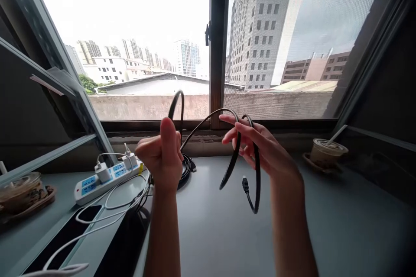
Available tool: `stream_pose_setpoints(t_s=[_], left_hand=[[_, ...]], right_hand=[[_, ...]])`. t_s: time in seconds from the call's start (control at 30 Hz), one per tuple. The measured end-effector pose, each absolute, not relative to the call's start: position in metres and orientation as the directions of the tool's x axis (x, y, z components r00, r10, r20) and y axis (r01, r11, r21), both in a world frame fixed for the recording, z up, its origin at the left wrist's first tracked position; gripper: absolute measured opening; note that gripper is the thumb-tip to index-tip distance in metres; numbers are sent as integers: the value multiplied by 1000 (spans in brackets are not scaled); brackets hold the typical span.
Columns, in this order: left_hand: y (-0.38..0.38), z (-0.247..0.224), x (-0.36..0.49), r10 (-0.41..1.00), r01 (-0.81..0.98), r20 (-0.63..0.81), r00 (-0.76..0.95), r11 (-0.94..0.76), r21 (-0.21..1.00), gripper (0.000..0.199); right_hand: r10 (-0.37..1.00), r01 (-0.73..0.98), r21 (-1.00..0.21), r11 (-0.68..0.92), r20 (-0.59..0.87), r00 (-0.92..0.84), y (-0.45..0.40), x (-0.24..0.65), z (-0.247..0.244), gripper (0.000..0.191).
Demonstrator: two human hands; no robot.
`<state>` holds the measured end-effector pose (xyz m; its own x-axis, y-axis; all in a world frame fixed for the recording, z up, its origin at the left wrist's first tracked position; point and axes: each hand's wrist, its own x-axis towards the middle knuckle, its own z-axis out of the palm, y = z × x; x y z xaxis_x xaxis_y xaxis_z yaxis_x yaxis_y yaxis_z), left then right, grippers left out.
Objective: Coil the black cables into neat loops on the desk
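Note:
A black cable hangs in loose loops between my two hands above the desk. My left hand is closed around part of it, thumb up, with one loop rising above the fist. Loops of the cable lie over the fingers of my right hand, which are spread and partly bent. Below that hand dangles the cable's black plug. Behind my left wrist, a coiled black cable with a connector rests on the desk, partly hidden.
A white power strip with chargers and tangled white cables sits at the left. Lidded cups stand at the far left and right. A window frame rises behind the grey desk.

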<state>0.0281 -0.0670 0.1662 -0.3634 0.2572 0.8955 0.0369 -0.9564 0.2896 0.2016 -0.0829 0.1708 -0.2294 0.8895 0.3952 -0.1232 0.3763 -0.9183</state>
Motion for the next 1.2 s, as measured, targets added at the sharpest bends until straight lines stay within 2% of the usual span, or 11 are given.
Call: stream_pose_setpoints(t_s=[0.1,0.23,0.33,0.43,0.6,0.67,0.8,0.9,1.07,1.13,1.2], left_hand=[[-71,164,28,324,45,941,-97,-943,329,63],[-78,165,31,427,78,876,224,-904,421,61],[-84,165,38,550,217,659,512,-826,520,57],[-86,167,47,637,353,444,630,-744,567,57],[-86,169,53,689,449,338,641,-694,562,58],[-84,170,51,695,447,439,570,-710,543,49],[-74,171,37,630,403,739,237,-756,516,28],[-59,168,21,571,396,788,232,-795,460,51],[-32,153,9,596,549,733,327,-751,366,86],[-24,149,14,596,568,742,306,-740,361,84],[-20,148,20,586,527,773,242,-748,403,68]], right_hand=[[872,-158,-878,452,473,-129,-80,202,168,35],[882,-207,-875,438,463,-90,-76,203,166,27],[894,-246,-889,386,426,-138,-73,201,167,35],[896,-258,-886,385,426,-127,-70,198,167,45],[890,-157,-882,444,455,-42,-68,196,166,60],[900,-137,-895,425,434,-47,-69,195,165,56],[899,-7,-901,434,433,-62,-72,195,165,46],[881,179,-867,465,474,10,-75,195,165,42],[800,361,-766,532,594,82,-86,187,165,34],[747,398,-702,591,663,60,-93,181,166,30],[684,431,-630,646,728,39,-98,174,165,27]])
